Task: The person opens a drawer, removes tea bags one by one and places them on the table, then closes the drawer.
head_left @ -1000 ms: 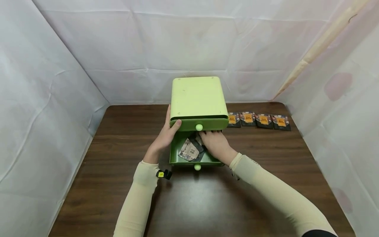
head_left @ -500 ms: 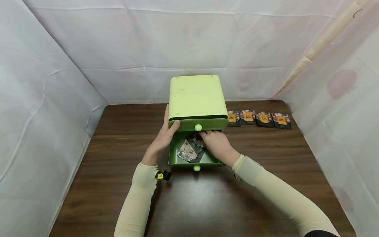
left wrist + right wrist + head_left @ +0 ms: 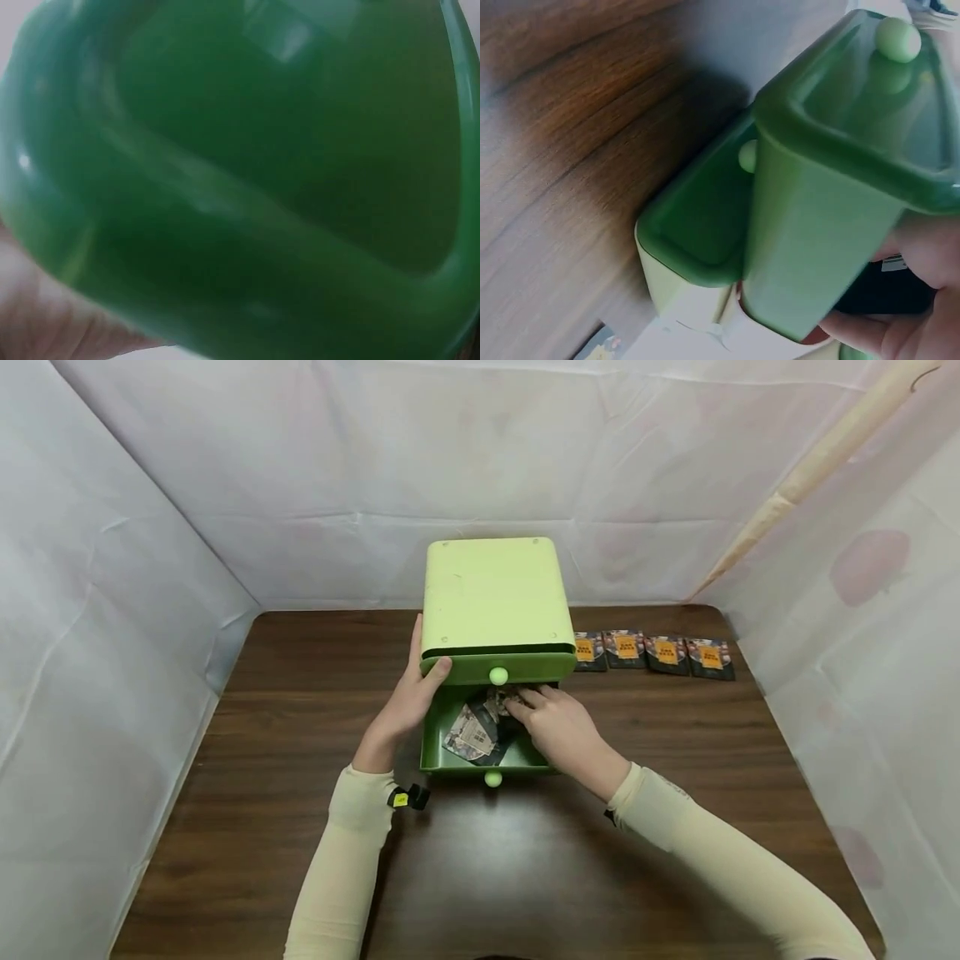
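Pale sheeting (image 3: pixel 465 468) backs a brown table (image 3: pixel 285 735) with broad room beside the left hand (image 3: pixel 406 700) gripping a light-green cabinet (image 3: pixel 495 593). Its darker, pulled-out lower drawer (image 3: pixel 439 717) holds overlapping printed packets (image 3: pixel 472 735); whether the right hand (image 3: pixel 566 727) inside, fingers parted, pinches one, I can't tell. Rightward, orange-labelled packets (image 3: pixel 667 654) line up near the back edge.
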`<state>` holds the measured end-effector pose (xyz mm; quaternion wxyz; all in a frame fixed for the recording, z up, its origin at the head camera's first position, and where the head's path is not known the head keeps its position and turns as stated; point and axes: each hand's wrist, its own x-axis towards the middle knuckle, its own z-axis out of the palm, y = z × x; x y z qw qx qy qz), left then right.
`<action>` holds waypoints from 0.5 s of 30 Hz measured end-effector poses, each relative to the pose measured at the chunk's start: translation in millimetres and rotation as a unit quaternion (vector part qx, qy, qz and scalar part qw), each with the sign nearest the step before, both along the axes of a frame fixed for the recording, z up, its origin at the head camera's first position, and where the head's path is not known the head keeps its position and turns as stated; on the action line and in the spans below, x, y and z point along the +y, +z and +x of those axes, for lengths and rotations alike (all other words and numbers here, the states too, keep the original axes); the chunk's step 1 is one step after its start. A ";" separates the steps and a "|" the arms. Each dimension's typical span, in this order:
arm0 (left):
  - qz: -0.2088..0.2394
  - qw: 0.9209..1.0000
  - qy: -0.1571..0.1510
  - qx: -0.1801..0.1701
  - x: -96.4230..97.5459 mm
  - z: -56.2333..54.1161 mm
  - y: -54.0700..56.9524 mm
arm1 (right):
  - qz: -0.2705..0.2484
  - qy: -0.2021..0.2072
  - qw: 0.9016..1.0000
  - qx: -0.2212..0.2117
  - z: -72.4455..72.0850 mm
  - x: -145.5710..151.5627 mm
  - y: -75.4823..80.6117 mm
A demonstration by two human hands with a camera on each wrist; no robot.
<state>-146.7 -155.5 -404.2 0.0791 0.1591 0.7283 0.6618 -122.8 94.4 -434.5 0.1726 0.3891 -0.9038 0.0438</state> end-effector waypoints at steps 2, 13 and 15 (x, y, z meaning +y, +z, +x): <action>-0.004 1.000 0.002 0.000 -0.5 0.2 0.7 | -0.008 0.008 1.000 0.001 5.4 3.2 4.1; 0.005 1.000 0.003 0.010 -0.3 -3.7 -2.0 | -0.073 -0.016 0.997 0.013 30.1 26.5 16.8; 0.008 1.000 0.005 0.009 -1.2 -5.6 -4.8 | -0.094 -0.023 0.995 0.014 34.1 30.3 17.1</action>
